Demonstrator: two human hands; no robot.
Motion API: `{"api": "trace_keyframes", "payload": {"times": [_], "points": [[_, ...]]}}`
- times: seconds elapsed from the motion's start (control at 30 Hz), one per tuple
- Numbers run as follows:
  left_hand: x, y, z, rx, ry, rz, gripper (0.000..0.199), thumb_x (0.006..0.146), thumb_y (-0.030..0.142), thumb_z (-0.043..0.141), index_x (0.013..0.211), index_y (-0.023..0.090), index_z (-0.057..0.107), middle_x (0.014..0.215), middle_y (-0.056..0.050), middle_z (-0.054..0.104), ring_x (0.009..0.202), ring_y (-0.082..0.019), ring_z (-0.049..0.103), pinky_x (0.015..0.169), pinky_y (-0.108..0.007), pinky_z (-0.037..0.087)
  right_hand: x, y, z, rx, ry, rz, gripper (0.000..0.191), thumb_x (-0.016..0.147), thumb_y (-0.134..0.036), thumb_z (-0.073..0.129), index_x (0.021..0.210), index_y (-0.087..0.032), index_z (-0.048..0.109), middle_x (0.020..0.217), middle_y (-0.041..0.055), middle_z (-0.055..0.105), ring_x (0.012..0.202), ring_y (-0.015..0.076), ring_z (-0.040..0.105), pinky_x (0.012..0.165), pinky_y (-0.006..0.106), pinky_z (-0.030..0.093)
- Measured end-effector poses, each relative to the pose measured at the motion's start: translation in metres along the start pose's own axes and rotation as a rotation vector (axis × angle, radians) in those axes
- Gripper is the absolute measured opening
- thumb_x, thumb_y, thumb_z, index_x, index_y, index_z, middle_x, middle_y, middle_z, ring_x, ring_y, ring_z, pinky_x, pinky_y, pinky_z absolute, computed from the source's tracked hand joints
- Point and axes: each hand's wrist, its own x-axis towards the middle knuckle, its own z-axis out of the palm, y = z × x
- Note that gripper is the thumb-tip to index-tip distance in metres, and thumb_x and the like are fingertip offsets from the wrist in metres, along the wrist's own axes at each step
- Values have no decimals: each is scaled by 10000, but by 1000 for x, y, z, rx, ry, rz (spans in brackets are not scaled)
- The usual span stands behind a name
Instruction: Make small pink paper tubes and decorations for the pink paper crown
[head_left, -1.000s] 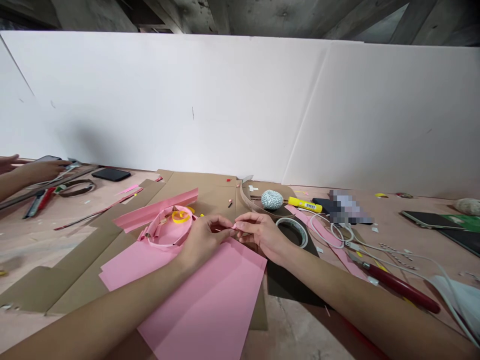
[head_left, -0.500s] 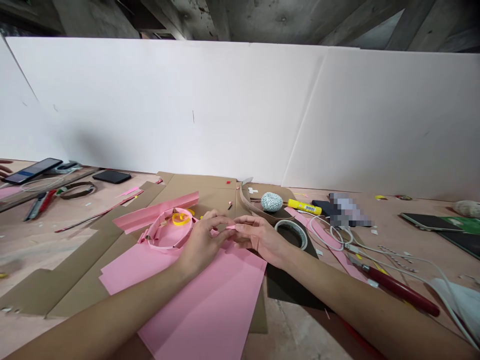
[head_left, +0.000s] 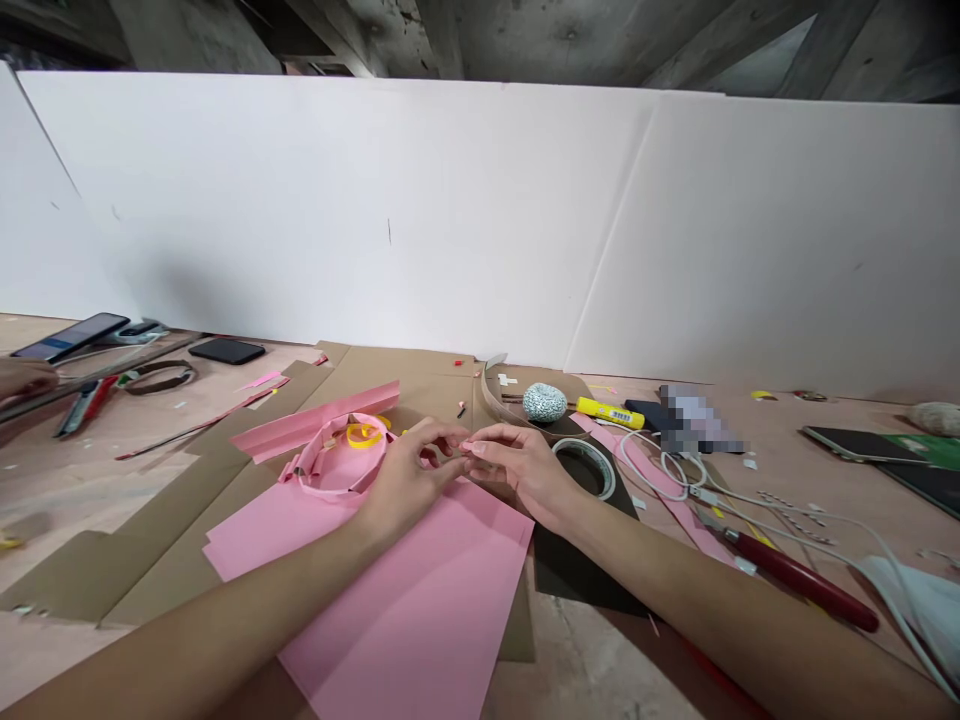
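My left hand and my right hand meet fingertip to fingertip above the far edge of some pink paper sheets. Both are closed in a pinch on a small piece of pink paper, which the fingers almost wholly hide. Just left of my left hand lies a pink paper ring with a yellow curl inside it. A folded pink paper strip rests behind the ring. Close to my right wrist is a roll of tape.
Brown cardboard lies under the paper. A speckled ball, a yellow glue stick, a white cable and a red-handled knife are at the right. At far left another person's hand is near a red cutter. A white board stands behind.
My fingertips have shifted slightly, and the pink piece between them shows less. The other person's hand at far left has come further into view.
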Motion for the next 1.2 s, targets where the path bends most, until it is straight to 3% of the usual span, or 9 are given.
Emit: {"api": "trace_keyframes", "payload": {"times": [0.2, 0.37, 0.57, 0.67, 0.77, 0.87, 1.0, 1.1, 1.2], "points": [[0, -4, 1, 10, -13, 11, 152, 819, 181, 691, 955, 232, 734, 901, -7, 672, 789, -155, 605, 666, -257, 456, 1, 2, 0, -45, 32, -25, 246, 655, -324, 891, 794, -156, 777, 854, 47, 751, 791, 182, 702, 856, 359, 574], [-6, 0, 1, 45, 9, 70, 137, 804, 110, 651, 844, 219, 724, 841, 0, 651, 778, -146, 573, 689, -258, 438, -1, 4, 1, -110, -23, 37, 278, 697, -392, 867, 787, -149, 769, 758, 41, 723, 724, 173, 681, 747, 327, 577], [2, 10, -5, 68, 118, 21, 69, 844, 209, 642, 813, 185, 698, 819, -16, 680, 729, -143, 608, 664, -257, 464, -7, 7, 4, -159, -76, 34, 374, 789, -491, 775, 987, -175, 764, 899, 84, 753, 817, 200, 702, 723, 304, 561], [15, 27, -24, 86, 171, -1, 213, 890, 333, 612, 1001, 183, 714, 925, -49, 709, 807, -162, 648, 709, -263, 499, -7, 9, 5, -205, -78, 40, 383, 783, -505, 773, 932, -152, 770, 897, 106, 756, 788, 185, 687, 679, 272, 540], [27, 45, -60, 139, 173, -13, 327, 914, 390, 553, 1145, 193, 671, 996, -60, 707, 862, -174, 660, 722, -265, 511, -5, 12, 5, -229, -77, 36, 400, 760, -527, 780, 849, -136, 773, 852, 105, 744, 744, 168, 667, 659, 264, 529], [28, 50, -104, 264, 122, -73, 214, 841, 332, 591, 935, 178, 705, 866, -44, 704, 758, -174, 644, 639, -259, 478, -4, 14, 3, -245, -73, 30, 410, 752, -542, 777, 812, -137, 768, 817, 91, 731, 720, 155, 656, 650, 259, 521], [11, 29, -150, 492, 81, -200, 184, 747, 225, 507, 726, 181, 684, 688, -26, 670, 561, -163, 549, 550, -277, 406, -2, 19, 1, -266, -87, 33, 422, 759, -553, 762, 761, -131, 750, 735, 74, 710, 650, 146, 644, 612, 261, 511], [-7, 11, -160, 656, 65, -249, 163, 726, 218, 513, 647, 204, 654, 633, -34, 644, 586, -198, 558, 587, -299, 409, 1, 23, -1, -274, -96, 28, 433, 753, -565, 755, 732, -133, 734, 745, 72, 709, 647, 151, 647, 598, 265, 511], [-18, 1, -152, 747, 43, -263, 175, 758, 234, 534, 614, 216, 632, 682, -60, 672, 694, -229, 617, 663, -307, 434, 3, 26, -2, -285, -93, 34, 449, 742, -580, 749, 711, -134, 717, 736, 66, 702, 631, 150, 646, 591, 267, 512]]}}
